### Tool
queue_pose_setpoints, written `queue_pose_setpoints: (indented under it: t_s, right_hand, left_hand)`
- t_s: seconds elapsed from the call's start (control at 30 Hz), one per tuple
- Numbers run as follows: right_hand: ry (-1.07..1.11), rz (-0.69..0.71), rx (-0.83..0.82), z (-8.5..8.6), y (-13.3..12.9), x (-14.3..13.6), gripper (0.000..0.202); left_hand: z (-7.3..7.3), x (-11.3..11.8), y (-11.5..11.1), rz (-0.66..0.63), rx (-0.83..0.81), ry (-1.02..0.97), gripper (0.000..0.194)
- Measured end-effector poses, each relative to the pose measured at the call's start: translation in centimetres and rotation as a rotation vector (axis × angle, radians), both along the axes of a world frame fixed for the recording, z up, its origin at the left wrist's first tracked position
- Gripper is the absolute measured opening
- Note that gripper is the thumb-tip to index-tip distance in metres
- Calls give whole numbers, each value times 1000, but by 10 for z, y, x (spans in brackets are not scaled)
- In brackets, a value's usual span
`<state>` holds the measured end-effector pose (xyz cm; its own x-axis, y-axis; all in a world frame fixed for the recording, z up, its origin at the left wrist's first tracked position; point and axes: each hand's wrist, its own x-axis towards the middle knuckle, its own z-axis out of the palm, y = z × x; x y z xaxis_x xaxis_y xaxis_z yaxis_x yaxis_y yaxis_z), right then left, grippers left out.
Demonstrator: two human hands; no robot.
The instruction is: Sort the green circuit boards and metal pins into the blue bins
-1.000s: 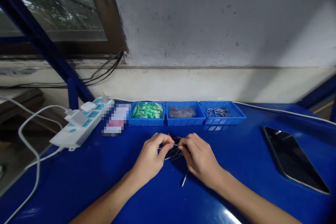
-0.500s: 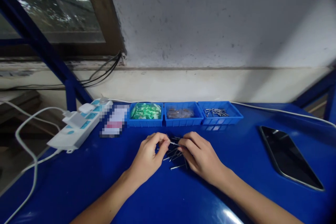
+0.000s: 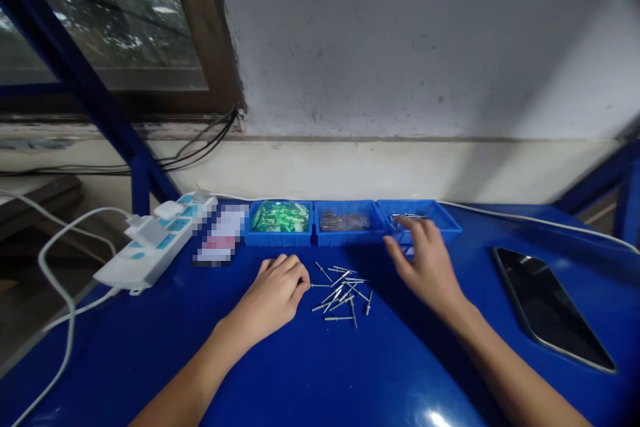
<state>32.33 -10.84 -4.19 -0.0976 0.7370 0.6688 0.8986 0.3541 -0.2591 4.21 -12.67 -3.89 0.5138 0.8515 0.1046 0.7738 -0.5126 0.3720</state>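
Observation:
A loose pile of silver rivets (image 3: 343,293) lies on the blue table in front of me. Just left of the pile, my left hand (image 3: 280,290) rests with curled fingers closed on a rivet (image 3: 320,285), whose thin pin sticks out to the right. My right hand (image 3: 425,260) is over the front of the right blue bin (image 3: 445,230), fingers spread, thumb apart, nothing visibly held. More rivets (image 3: 407,217) lie in that bin, partly hidden by the fingers.
The middle blue bin (image 3: 350,239) holds a clear bag of brownish parts; the left blue bin (image 3: 280,239) holds green packets. A power strip (image 3: 130,267) with white cables lies left, beside a blurred paper (image 3: 223,233). A phone (image 3: 553,307) lies right.
My right hand has left the pile and moved up and right to the right bin, its fingers opening. My left hand has shifted slightly left and turned palm down. The pile is now uncovered.

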Motion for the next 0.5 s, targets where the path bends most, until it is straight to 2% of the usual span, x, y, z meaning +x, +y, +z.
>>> queue_pose_setpoints:
  t_s: [0.1,0.2,0.33,0.5]
  right_hand:
    - [-100,272,-99,0,-20,-35,37]
    - [-206,427,-109,1,-34,-56,28]
    - [-253,483,-83,-1,-39,-61,13]
    - [-203,478,-77,0,-36,-60,12]
  left_hand:
    - [2,10,-4,23,20,-62,19]
    - [4,16,-7,-2,37,-142,24]
    - [4,21,-10,-34,43,-194,27]
    - [8,22,-13,-44,28,-247,23]
